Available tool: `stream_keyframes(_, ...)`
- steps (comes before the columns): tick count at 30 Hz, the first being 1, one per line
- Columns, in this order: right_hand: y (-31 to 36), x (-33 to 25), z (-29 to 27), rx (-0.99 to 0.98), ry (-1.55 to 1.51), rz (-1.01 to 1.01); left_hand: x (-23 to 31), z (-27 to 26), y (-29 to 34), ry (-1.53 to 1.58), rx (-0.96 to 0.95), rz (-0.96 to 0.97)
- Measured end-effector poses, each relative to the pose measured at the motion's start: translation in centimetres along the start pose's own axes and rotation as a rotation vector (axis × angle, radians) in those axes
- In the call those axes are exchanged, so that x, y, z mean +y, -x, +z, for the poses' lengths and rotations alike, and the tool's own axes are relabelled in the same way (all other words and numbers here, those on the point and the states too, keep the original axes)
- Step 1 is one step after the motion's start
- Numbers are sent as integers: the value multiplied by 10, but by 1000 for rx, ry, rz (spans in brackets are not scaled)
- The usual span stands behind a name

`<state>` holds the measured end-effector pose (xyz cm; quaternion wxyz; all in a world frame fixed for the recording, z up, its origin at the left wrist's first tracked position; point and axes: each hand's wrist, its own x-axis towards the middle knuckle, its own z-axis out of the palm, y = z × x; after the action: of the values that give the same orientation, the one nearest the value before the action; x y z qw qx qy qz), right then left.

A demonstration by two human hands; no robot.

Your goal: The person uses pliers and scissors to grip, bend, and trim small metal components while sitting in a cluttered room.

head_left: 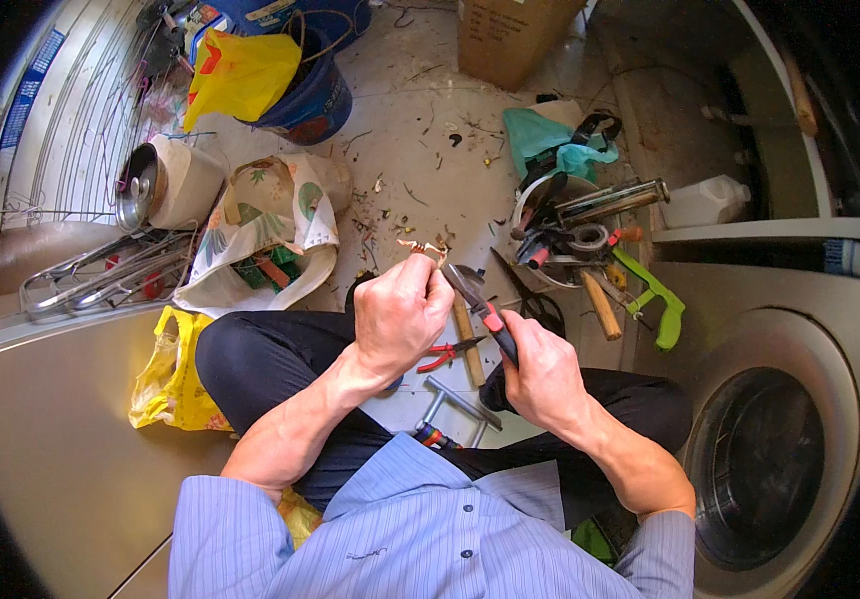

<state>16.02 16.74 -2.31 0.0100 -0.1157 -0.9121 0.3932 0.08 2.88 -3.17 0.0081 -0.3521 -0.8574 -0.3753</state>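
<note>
My left hand [405,309] is closed on a small copper-coloured piece [422,247], like twisted wire or metal strip, which sticks out above its fingers. My right hand [546,371] grips a black-and-red hand tool [493,319] shaped like pliers. The dark head of that tool reaches up beside the copper-coloured piece, close to my left fingers; whether its jaws bite on it I cannot tell. Between my legs, below the hands, lie red-handled pliers [448,355], a wooden handle [469,344] and a T-shaped metal tool [455,404].
Small scraps litter the floor ahead. A white bag [290,220] and yellow bag [172,374] stand left, with a blue bucket [320,105] beyond. Tools, including a green-handled saw [665,309], crowd a bucket [528,205] at right. A front-loading machine [760,439] flanks my right side.
</note>
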Motion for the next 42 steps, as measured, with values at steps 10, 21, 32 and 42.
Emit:
stream_keyframes(10, 5, -1, 3, -62, -24, 63, -2, 8, 3, -54, -22, 63)
stream_keyframes(21, 3, 6, 8, -41, -31, 53, -6, 10, 5, -50, -43, 74)
stream_keyframes(32, 13, 5, -13, -271, -119, 217, -24, -12, 8, 96, -312, 217)
stream_keyframes(42, 22, 9, -15, -405, -284, 373, -34, -1, 27, 125, -365, 268)
